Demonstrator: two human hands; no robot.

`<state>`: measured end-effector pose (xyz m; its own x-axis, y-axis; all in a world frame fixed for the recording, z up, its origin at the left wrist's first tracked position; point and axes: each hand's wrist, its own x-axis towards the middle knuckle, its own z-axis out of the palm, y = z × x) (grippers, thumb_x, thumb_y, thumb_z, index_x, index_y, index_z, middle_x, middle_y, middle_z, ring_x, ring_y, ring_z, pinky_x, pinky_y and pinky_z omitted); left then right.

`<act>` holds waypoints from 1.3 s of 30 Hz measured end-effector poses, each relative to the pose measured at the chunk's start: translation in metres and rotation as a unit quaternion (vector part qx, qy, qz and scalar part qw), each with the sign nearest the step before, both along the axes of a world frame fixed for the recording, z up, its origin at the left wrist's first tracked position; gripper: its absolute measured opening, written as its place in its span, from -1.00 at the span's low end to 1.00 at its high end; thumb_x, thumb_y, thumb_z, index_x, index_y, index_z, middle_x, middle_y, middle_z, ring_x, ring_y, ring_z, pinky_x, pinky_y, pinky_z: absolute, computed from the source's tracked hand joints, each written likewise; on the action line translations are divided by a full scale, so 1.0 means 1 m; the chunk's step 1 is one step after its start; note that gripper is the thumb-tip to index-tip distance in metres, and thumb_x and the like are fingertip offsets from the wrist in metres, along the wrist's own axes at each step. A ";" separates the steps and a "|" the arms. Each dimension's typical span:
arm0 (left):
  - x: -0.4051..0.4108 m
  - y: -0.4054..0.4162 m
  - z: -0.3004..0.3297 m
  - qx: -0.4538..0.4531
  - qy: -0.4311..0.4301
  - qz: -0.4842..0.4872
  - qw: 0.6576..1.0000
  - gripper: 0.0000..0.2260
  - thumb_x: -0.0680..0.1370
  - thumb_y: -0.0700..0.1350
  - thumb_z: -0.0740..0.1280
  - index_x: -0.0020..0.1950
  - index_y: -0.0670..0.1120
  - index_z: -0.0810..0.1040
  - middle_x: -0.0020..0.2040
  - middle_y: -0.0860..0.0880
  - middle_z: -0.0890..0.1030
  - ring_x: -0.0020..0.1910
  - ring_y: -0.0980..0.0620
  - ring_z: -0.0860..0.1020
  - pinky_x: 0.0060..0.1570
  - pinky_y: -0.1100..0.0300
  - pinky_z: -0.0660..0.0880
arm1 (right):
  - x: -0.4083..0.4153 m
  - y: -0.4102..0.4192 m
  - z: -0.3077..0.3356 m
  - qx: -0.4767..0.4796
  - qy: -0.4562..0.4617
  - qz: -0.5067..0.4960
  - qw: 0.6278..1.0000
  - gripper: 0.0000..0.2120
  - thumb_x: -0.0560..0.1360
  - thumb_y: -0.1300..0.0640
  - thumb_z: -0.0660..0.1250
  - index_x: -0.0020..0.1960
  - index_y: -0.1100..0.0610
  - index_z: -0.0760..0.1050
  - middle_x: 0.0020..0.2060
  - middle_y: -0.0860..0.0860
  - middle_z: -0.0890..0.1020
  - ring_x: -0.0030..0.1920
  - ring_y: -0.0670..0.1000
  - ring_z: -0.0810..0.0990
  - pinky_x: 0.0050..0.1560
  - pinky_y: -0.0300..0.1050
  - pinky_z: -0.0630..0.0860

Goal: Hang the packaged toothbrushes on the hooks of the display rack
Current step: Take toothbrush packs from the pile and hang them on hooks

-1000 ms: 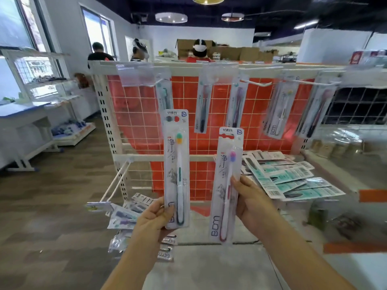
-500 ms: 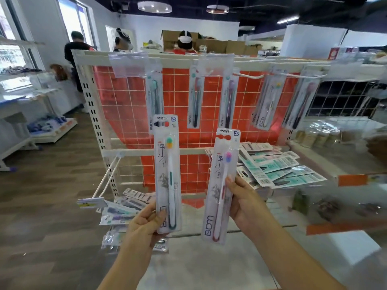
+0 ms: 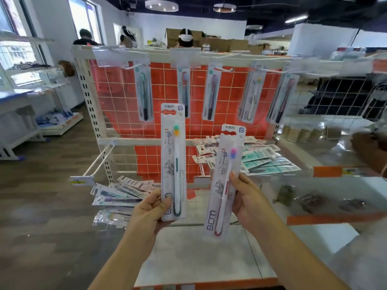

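My left hand (image 3: 149,209) grips green toothbrush pack (image 3: 173,162); right hand (image 3: 247,197) grips pink toothbrush pack (image 3: 225,181). Several packs already hang on top hooks (image 3: 225,69) at 12 o'clock; loose packs (image 3: 266,159) at 2 o'clock remain

Two held toothbrush packs (image 3: 173,162) — five hung packs (image 3: 143,95).

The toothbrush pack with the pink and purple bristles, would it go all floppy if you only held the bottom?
Probably not much. The pink-bristled pack stands nearly straight above the right hand, which grips it partway up, so its card backing seems fairly stiff. It looks thin and flat, so it is likely light. Its clear glossy front might be a bit slippery.
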<state>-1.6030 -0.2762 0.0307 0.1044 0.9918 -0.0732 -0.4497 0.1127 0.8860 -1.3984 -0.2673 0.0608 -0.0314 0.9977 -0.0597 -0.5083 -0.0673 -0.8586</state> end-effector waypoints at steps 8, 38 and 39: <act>0.071 -0.067 0.005 -0.024 -0.009 -0.004 1.000 -0.72 0.32 -0.25 0.32 0.01 -0.13 0.59 -0.17 -0.11 0.70 -0.24 0.00 0.68 -0.34 0.17 0.62 | 0.064 -0.053 0.005 -0.017 0.003 -0.015 1.000 -0.83 0.54 0.19 0.22 0.02 0.13 0.58 -0.18 0.06 0.71 -0.25 0.00 0.69 -0.18 -0.06 0.65; 0.177 -0.071 -0.180 -0.217 -0.010 -0.049 0.975 -0.67 0.31 -0.26 0.31 0.07 -0.17 0.58 -0.07 -0.19 0.68 -0.22 -0.05 0.67 -0.31 0.10 0.63 | 0.164 -0.039 -0.166 -0.143 -0.020 -0.013 0.989 -0.68 0.34 0.07 0.29 0.06 0.12 0.57 -0.08 0.10 0.70 -0.09 0.07 0.68 -0.13 -0.07 0.64; 0.179 -0.060 -0.204 -0.222 -0.007 -0.053 0.974 -0.67 0.32 -0.27 0.30 0.07 -0.17 0.58 -0.06 -0.20 0.68 -0.20 -0.07 0.68 -0.30 0.09 0.63 | 0.161 -0.026 -0.192 -0.148 -0.019 -0.010 0.989 -0.70 0.35 0.07 0.29 0.04 0.13 0.57 -0.11 0.09 0.70 -0.09 0.06 0.69 -0.14 -0.07 0.64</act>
